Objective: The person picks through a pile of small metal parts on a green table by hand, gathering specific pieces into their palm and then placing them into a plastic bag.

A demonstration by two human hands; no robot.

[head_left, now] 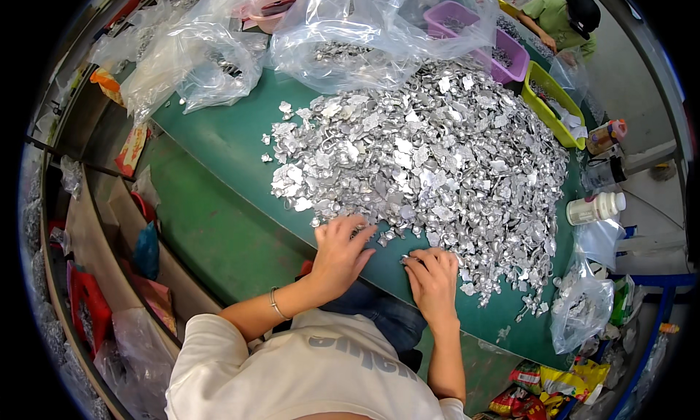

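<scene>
Step, judged: sorting through small silver metal pcs at near edge of pile [430, 157] on green table [219, 223].

L→R:
- Clear plastic bags [197, 63], far left of table, apart from hands.
- Left hand [339, 252]: flat on pile's near edge, fingers spread, palm down; nothing pinched that I can see.
- Right hand [432, 278]: just beside left, fingers curled, tips pressed on a pc at [408, 259]; pinched or only touched, can't tell.

Next move prob. needs fingertip pinch to lift single pc w/o dragging neighbours.

Both forearms reach forward, left hand [341, 254] flat with fingers spread, right hand [433, 276] curled, knuckles up.
</scene>
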